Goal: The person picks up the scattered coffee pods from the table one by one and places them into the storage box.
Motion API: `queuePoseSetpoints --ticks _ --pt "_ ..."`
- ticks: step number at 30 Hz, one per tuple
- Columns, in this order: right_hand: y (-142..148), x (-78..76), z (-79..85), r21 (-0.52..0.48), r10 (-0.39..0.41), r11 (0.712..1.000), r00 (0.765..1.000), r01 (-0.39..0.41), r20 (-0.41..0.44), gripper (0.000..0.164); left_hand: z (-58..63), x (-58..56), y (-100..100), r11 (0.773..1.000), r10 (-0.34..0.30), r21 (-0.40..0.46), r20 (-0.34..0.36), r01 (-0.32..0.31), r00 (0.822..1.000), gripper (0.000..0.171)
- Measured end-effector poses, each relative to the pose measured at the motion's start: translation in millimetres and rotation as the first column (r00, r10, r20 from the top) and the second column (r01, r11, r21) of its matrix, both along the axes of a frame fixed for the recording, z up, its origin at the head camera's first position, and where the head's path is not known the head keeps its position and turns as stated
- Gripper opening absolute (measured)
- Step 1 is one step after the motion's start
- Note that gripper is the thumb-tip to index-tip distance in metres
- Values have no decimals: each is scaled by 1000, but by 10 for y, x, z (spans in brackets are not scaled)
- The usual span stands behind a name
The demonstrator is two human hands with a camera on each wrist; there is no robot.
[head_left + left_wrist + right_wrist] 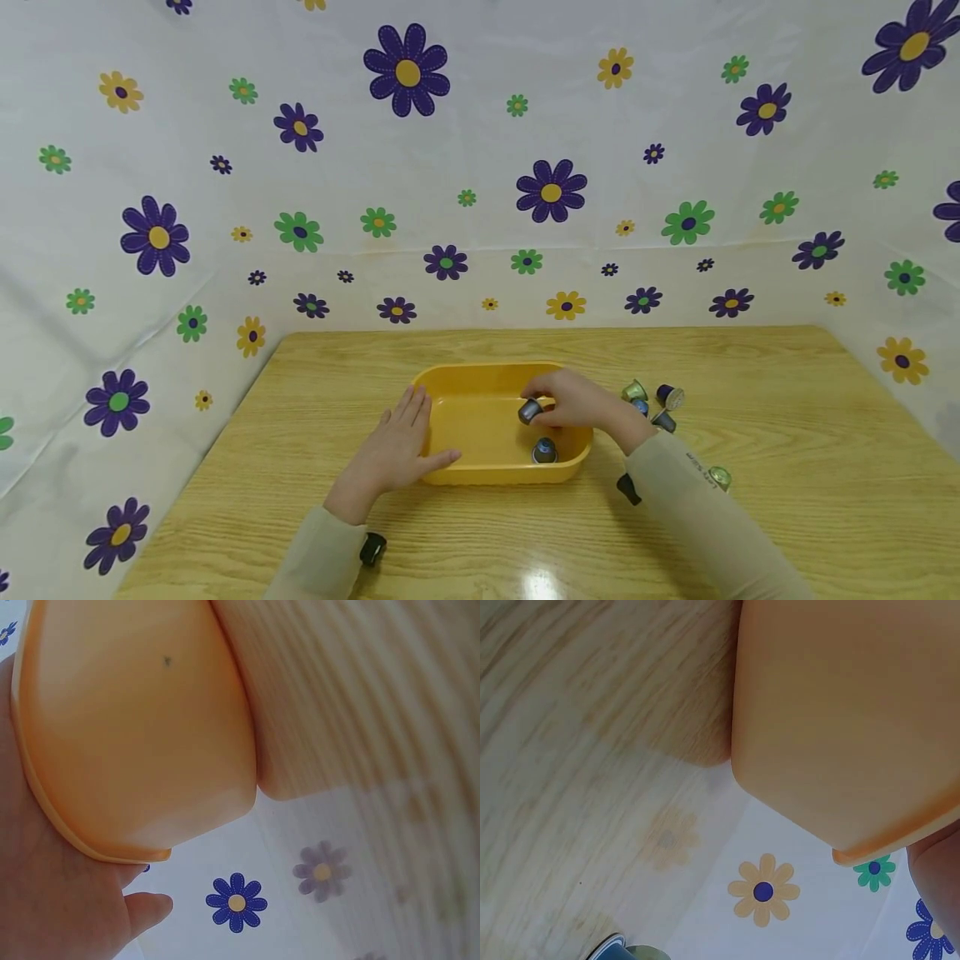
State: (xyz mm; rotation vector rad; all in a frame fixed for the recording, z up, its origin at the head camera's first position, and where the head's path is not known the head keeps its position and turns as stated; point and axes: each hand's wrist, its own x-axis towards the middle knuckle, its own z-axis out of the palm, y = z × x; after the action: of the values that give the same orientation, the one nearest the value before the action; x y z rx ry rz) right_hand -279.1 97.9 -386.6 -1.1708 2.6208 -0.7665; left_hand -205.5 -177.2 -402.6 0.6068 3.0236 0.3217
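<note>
A yellow plastic tub (491, 476) stands on the wooden table. My left hand (393, 450) rests on its left rim, fingers straight and thumb along the near edge. In the left wrist view the same hand (60, 892) lies against the tub's rim. My right hand (576, 402) reaches over the right side and pinches a dark grey coffee capsule (529, 411) inside the tub, above its floor. A second coffee capsule (545, 451), with a blue top, sits in the tub's near right corner. The right wrist view hides the right fingertips behind the tub wall (840, 727).
Right of the tub lie several coffee capsules, among them a gold-green one (633, 391) and a purple one (670, 396). A black capsule (628, 489) and a green one (720, 477) flank the right sleeve. Another black capsule (372, 549) lies beside the left sleeve. A flowered cloth (480, 133) hangs behind.
</note>
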Motion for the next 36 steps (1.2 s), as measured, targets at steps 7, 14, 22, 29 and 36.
queuePoseSetpoints --ticks 7,14,22,29,36 --pt "-2 5 -22 0 15 1000 1000 -15 14 34 8 -5 7 1000 1 -1 12 -1 1000 93" --pt "-11 14 -6 -12 14 1000 1000 -14 18 34 -7 -1 -11 1000 -1 2 -1 1 1000 93" --pt "-2 8 -21 -51 45 998 998 -42 48 36 -22 -8 -14 1000 -2 0 -5 2 1000 94" --pt "4 20 -14 -49 40 998 998 -38 49 36 -33 -9 -12 1000 -4 2 -9 4 1000 93" --pt "26 41 22 -33 34 999 999 -34 0 35 -39 -15 -10 1000 -2 3 -9 2 1000 94"
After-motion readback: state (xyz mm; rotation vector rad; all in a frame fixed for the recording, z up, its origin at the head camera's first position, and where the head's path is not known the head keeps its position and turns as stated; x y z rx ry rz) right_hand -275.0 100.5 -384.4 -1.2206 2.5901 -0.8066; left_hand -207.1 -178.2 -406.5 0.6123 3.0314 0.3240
